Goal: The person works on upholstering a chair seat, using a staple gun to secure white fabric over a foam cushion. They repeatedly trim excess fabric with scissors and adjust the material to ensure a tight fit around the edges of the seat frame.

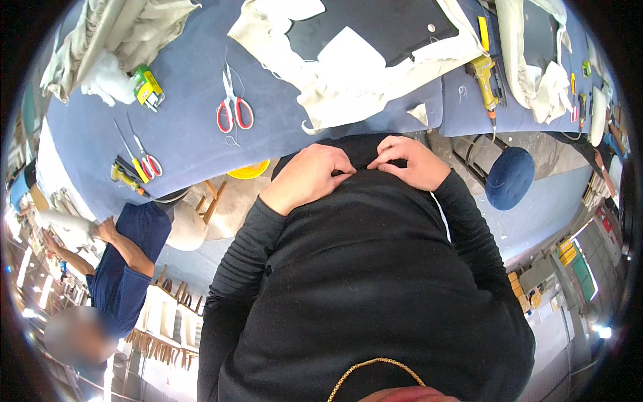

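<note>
At the waist of my black top (pixel 362 234), my left hand (pixel 309 175) has its fingers drawn together in a pinch against the dark cloth. My right hand (pixel 412 162) faces it a short way off, thumb and forefinger also closed at the cloth. Whatever is between the fingertips is too small or hidden to make out. Just beyond both hands lies a cream fabric cover (pixel 348 104) around a black panel (pixel 375 27) on the blue padded table (pixel 281 127). Red-handled scissors (pixel 234 114) rest on the table to the left, beside a loose thread.
Right of the cover lies a yellow staple gun (pixel 483 77) with a hose. Far left are a green-yellow box (pixel 147 87), white stuffing (pixel 107 79) and a second pair of scissors (pixel 153 166). A blue round stool (pixel 510 177) stands right; a co-worker (pixel 124 268) works at left.
</note>
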The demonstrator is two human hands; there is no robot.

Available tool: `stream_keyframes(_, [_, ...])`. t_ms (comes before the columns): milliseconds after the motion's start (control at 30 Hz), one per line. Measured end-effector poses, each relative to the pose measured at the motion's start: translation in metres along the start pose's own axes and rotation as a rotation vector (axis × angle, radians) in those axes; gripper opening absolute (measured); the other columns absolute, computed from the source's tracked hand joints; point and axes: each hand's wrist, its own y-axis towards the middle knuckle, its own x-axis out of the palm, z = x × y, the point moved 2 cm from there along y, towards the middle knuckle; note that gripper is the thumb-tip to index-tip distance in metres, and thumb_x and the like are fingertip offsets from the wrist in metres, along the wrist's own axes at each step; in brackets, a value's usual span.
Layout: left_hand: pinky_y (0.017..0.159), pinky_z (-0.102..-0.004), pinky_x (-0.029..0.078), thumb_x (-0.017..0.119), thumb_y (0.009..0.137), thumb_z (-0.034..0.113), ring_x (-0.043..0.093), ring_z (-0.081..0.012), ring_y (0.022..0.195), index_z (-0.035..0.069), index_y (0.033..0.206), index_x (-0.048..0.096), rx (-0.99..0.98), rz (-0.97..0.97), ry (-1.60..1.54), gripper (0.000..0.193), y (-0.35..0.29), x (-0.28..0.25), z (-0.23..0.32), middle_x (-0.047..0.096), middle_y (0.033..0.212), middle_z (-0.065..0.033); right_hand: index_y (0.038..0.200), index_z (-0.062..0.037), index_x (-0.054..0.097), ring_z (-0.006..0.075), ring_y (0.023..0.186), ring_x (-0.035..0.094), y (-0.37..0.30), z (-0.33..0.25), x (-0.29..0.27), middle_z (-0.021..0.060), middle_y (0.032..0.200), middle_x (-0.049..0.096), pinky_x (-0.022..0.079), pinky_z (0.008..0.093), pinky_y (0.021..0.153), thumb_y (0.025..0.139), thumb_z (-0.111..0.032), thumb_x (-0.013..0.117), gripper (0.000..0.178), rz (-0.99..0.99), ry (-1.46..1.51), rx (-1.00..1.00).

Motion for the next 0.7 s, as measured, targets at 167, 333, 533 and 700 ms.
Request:
stream_keyframes(167, [0.084,-0.0450,0.059,0.079,0.093,0.014,0.074,-0.0396,0.095,0.002,0.106,0.081,-0.026,-0.023,-0.002,0.018,0.001,-0.006,0.000,0.078,0.101,-0.0152,0.107,-0.0055,0.084,0.0268,0.099,0.068,0.002,0.000,-0.005,0.0098,0.103,0.070,0.054,0.0377,0.093,0.097,-0.011,0.079,0.012,-0.018,0.065,0.006])
stream_keyframes(333, [0.086,-0.0462,0.059,0.078,0.092,0.014,0.074,-0.0394,0.099,0.003,0.109,0.081,0.102,0.007,0.059,0.020,0.007,-0.005,-0.001,0.078,0.106,-0.0145,0.110,-0.0046,0.084,0.0265,0.098,0.070,0.001,0.004,-0.012,0.0110,0.104,0.074,0.055,0.0375,0.090,0.098,-0.014,0.080,0.015,-0.035,0.041,-0.050])
stream_keyframes(533, [0.087,-0.0493,0.059,0.071,0.090,0.010,0.074,-0.0391,0.098,0.003,0.101,0.079,0.079,-0.116,0.325,0.015,0.019,-0.004,0.015,0.076,0.097,-0.0164,0.110,-0.0050,0.083,0.0313,0.094,0.077,0.010,0.007,-0.011,0.0138,0.102,0.081,0.059,0.0393,0.088,0.097,-0.021,0.082,0.020,-0.060,0.056,-0.009])
stream_keyframes(700, [0.084,-0.0524,0.056,0.069,0.088,0.013,0.072,-0.0420,0.096,0.001,0.091,0.071,0.122,-0.088,0.282,0.013,0.015,0.002,0.013,0.071,0.092,-0.0185,0.108,-0.0041,0.083,0.0299,0.093,0.076,0.002,0.006,-0.012,0.0136,0.101,0.080,0.059,0.0383,0.087,0.097,-0.021,0.082,0.020,-0.100,0.060,0.024])
